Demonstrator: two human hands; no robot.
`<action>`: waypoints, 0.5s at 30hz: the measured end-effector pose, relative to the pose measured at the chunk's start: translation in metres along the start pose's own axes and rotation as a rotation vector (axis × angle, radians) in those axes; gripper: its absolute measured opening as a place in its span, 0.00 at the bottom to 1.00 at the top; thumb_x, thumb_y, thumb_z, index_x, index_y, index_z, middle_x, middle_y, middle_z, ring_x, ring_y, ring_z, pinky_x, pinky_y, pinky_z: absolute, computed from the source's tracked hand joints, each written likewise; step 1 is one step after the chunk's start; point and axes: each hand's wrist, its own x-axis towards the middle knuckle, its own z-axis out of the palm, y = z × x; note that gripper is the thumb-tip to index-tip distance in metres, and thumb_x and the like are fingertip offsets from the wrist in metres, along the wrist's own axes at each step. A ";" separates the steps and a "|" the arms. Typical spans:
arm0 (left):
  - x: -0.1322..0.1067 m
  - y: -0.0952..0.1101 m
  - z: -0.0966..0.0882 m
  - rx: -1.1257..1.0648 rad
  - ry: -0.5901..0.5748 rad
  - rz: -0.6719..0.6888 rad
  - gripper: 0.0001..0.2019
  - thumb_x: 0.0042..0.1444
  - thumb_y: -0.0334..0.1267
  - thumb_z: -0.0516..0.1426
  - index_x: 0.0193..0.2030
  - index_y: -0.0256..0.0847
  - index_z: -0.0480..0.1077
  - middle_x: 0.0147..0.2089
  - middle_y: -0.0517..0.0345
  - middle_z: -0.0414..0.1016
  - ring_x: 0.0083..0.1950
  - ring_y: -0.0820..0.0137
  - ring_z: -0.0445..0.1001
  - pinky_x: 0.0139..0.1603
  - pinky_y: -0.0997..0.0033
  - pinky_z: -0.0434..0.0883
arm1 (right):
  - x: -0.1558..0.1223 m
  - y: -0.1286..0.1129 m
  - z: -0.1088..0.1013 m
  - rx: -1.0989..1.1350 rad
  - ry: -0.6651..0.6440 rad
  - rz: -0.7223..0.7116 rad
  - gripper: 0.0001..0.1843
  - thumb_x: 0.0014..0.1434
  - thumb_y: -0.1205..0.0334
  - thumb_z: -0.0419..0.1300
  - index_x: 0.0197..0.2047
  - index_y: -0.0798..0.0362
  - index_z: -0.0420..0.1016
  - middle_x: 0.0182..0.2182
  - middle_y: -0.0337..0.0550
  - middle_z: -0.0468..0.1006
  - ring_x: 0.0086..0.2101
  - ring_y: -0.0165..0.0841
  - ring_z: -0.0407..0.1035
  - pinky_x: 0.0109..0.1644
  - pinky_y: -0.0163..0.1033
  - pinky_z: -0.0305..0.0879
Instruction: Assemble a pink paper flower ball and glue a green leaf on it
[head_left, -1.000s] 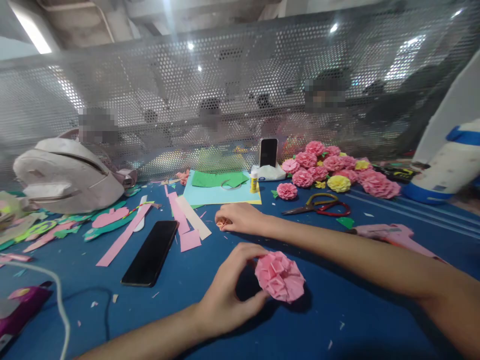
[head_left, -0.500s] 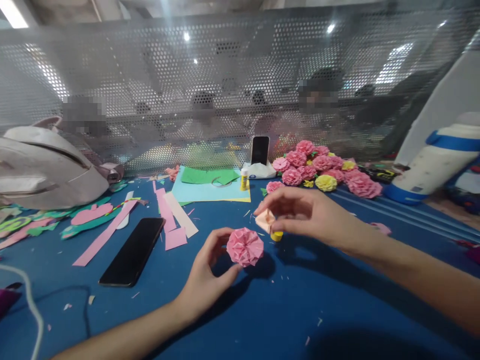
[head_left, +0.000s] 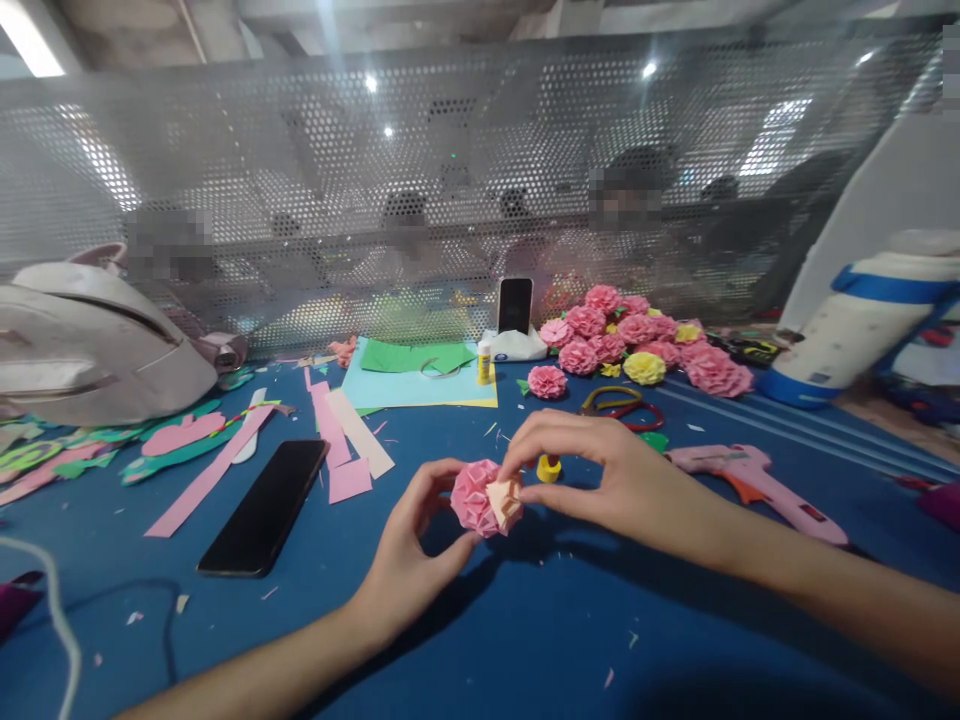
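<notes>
My left hand (head_left: 409, 555) pinches a pink folded-paper flower (head_left: 472, 495) just above the blue table (head_left: 525, 640). My right hand (head_left: 600, 470) pinches a small pale peach folded paper piece (head_left: 504, 502) and presses it against the flower's right side. A small yellow cap (head_left: 549, 468) lies on the table just behind the two hands.
A black phone (head_left: 264, 506) and pink paper strips (head_left: 337, 440) lie to the left. A pink glue gun (head_left: 742, 475) lies right, scissors (head_left: 622, 408) and a heap of paper flowers (head_left: 637, 340) behind. A glue stick (head_left: 484, 363), a propped phone (head_left: 515, 305), a white bag (head_left: 90, 345) and a mesh partition (head_left: 450, 180) stand at the back.
My right hand picked up the peach paper piece from the table at mid-left, carried it over, and now holds it against the pink flower. My left hand kept hold of the flower throughout.
</notes>
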 end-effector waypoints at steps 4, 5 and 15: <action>0.001 0.000 0.000 -0.019 -0.006 -0.007 0.20 0.57 0.29 0.62 0.55 0.46 0.66 0.55 0.56 0.73 0.57 0.66 0.73 0.60 0.64 0.70 | 0.002 0.003 0.000 -0.070 -0.011 -0.028 0.06 0.65 0.61 0.63 0.45 0.47 0.79 0.43 0.38 0.77 0.44 0.31 0.70 0.51 0.37 0.64; 0.001 0.000 0.000 -0.028 -0.008 -0.012 0.20 0.57 0.29 0.62 0.56 0.46 0.66 0.55 0.55 0.73 0.57 0.66 0.73 0.60 0.65 0.70 | 0.003 0.003 0.000 -0.089 -0.019 -0.040 0.06 0.66 0.60 0.62 0.46 0.47 0.78 0.43 0.38 0.76 0.45 0.31 0.70 0.51 0.37 0.64; 0.005 -0.009 0.002 -0.346 -0.034 -0.130 0.22 0.55 0.39 0.66 0.55 0.43 0.67 0.55 0.49 0.75 0.53 0.62 0.78 0.55 0.61 0.74 | 0.002 0.007 0.005 -0.261 0.090 -0.230 0.06 0.68 0.66 0.59 0.45 0.50 0.77 0.39 0.42 0.74 0.42 0.32 0.70 0.46 0.36 0.66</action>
